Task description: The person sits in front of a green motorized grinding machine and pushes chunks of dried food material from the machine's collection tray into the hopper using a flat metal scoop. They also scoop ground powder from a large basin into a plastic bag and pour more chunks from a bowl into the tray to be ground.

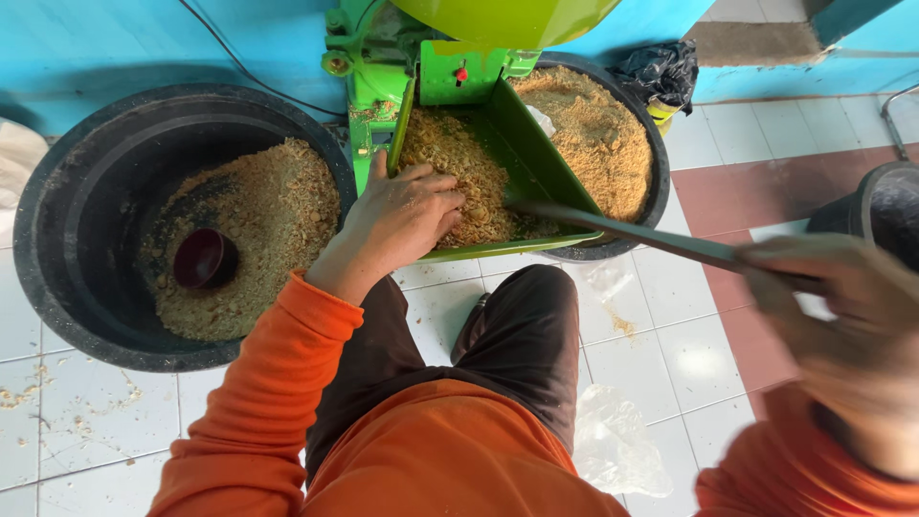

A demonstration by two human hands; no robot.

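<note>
Left hand (pixel 402 225) spread open, palm down, pressing crushed peanuts (pixel 469 177) in green machine tray (pixel 541 158). Right hand (pixel 842 325), blurred, closed around long stick (pixel 622 230) reaching into tray's front right corner. Best kept: fingers clear of stick, strokes gentle. Black tubs (pixel 57 239) beside.
</note>
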